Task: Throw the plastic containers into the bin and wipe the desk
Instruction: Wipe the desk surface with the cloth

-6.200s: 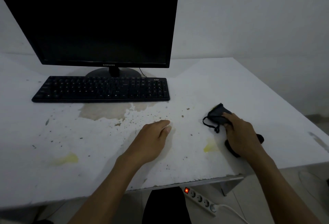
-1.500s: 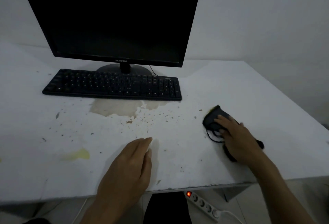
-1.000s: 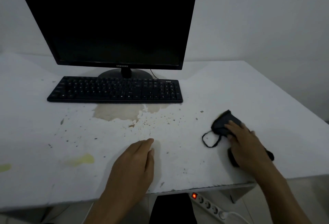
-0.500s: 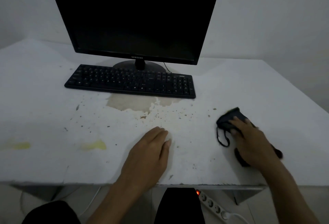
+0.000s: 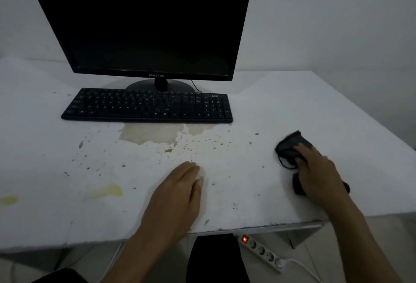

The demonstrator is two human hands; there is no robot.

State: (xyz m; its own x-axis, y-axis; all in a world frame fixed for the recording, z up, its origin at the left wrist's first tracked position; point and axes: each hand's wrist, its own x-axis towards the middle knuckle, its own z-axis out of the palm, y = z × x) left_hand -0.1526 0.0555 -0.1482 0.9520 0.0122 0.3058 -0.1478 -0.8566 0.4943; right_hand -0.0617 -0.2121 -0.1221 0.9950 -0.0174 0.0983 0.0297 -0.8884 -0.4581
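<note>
White counter (image 5: 281,107), stained; left hand (image 5: 177,195) lies flat, fingers straight, while right hand (image 5: 319,174) presses a dark cloth (image 5: 289,145), fingers spread.

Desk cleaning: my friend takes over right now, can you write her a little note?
Left hand: flat on the desk, holding nothing.
Right hand: pressing the dark cloth on the desk's right side.
Containers and bin: not in view.
Done: cannot tell how much is wiped.
Left: yellow smears at front left, a tan patch and specks before the keyboard. The patch may be worn paint.
</note>
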